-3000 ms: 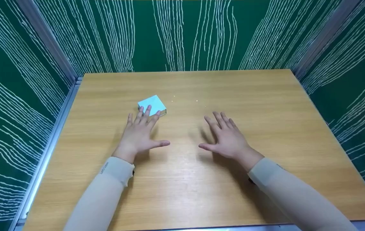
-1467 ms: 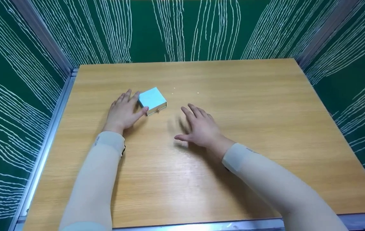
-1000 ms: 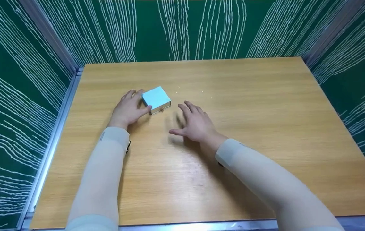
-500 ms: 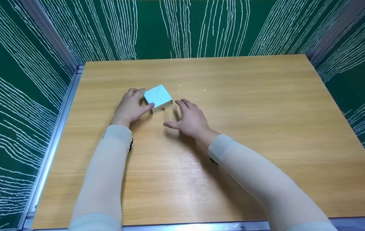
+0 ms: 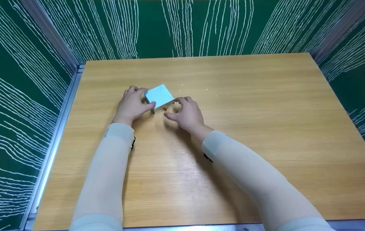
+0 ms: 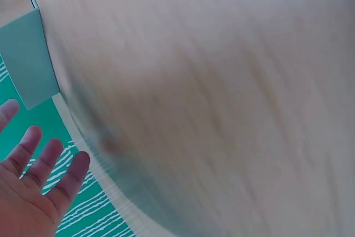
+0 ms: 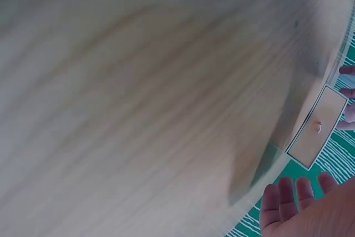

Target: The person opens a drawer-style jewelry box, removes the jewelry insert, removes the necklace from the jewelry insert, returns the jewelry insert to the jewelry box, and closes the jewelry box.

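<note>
Blue box (image 5: 159,95) sits between hands (image 5: 131,104) (image 5: 189,115), cuff print (image 5: 106,132) blurred.

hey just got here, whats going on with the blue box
A person is working bare-handed at a small light-blue box on a wooden table. Their left grip is at its left side, thumb by the front left corner. The right grip is by the right front corner, thumb close to the little knob on the box's front panel; I can't tell whether it touches. The panel looks closed, and the box sits flat on the table.
</note>
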A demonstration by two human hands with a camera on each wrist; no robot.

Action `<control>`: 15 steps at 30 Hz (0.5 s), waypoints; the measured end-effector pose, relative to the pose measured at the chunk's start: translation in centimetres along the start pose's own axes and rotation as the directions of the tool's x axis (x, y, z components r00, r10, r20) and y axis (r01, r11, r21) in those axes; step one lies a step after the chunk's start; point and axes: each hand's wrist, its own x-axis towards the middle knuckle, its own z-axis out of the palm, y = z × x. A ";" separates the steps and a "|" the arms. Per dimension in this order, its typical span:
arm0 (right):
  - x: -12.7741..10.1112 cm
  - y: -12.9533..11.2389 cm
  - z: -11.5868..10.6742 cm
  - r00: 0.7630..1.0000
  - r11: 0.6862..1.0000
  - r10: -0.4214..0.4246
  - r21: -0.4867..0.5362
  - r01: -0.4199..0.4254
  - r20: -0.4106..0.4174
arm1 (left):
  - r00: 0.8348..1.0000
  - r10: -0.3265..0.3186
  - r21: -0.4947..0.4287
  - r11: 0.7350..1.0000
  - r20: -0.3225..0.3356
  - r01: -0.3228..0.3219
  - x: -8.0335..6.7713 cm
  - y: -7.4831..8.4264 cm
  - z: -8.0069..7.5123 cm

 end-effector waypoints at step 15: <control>1.5 -1.1 1.4 0.993 0.983 0.111 0.141 -0.117 0.050 | 0.995 -0.065 -0.103 0.992 0.078 0.073 0.4 -0.2 0.2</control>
